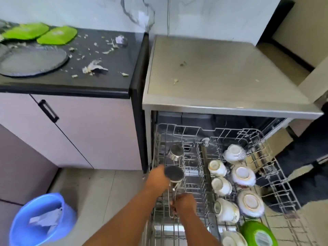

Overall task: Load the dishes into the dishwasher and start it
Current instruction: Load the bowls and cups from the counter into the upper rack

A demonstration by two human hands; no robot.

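Observation:
The dishwasher (230,107) stands open with its wire upper rack (276,174) pulled out. My left hand (158,178) grips an upturned steel cup (174,173) at the rack's left side. Behind it a second steel cup (176,151) sits upside down. My right hand (184,201) is curled round a thin wire part of the rack (173,206) just below the cup. Several white cups and bowls (243,174) lie upturned in the rack's right half, with a green bowl (257,233) at the near right.
A black counter (106,71) at the left carries a grey round tray (30,61), two green plates (56,35) and food scraps. A blue bin (42,221) stands on the floor at lower left. A pale cabinet door (92,132) is beside the dishwasher.

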